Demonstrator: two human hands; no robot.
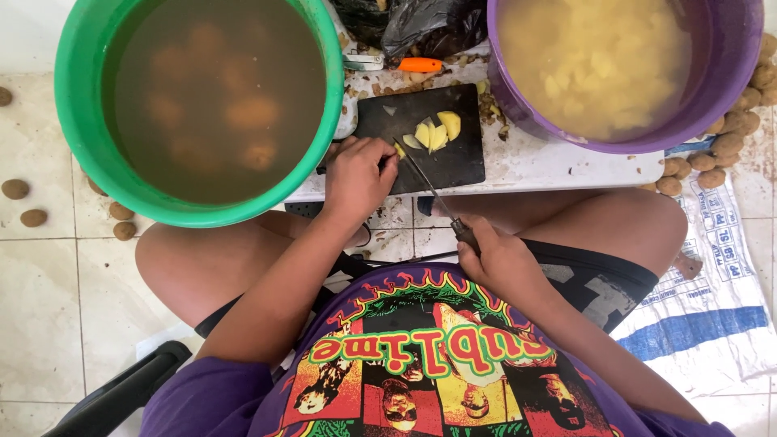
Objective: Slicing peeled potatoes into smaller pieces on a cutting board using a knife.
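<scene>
Low in the frame's centre, the right hand grips a knife, fingers curled round its handle. Above, the left hand presses bunched fingers on a potato piece on the black cutting board. Beyond sit a green tub and a purple tub.

I'm seeing bright, even daylight giving soft shadows under the green tub. The edges are bending from the wide lens, and the picture is staying fairly sharp.

Pale tiled floor with grey grout, low white table, daylight, dark chair edge lower left
</scene>
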